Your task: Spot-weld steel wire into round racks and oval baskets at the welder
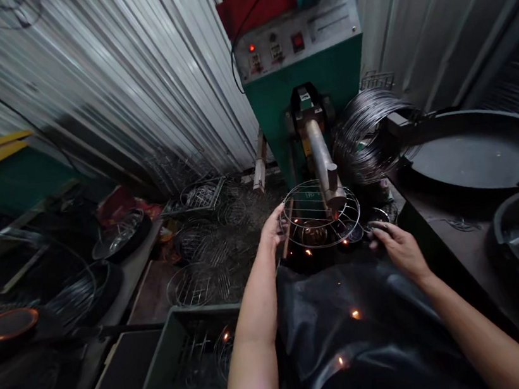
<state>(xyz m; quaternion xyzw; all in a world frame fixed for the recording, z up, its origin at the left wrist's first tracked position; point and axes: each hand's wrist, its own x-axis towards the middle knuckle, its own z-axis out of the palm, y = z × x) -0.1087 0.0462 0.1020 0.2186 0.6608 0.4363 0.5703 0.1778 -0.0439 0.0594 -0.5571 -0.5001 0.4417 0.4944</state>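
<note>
A round wire rack (307, 213) lies beneath the metal arm (323, 164) of a green machine (272, 110). My left hand (274, 226) has its fingers closed on the rack's left rim. Sparks glow orange around the arm's tip and fall over the dark apron (344, 330). To the right of the rack, my right hand (395, 243) is closed, thumb and fingers together beside a small wire ring (377, 216); what it pinches is too small to tell.
A coil of wire (366, 136) hangs right of the machine. Large dark pans (478, 150) stand at the right. Wire racks (198, 241) are piled left, behind a green crate (161, 373). An orange-rimmed round object (11, 323) is far left.
</note>
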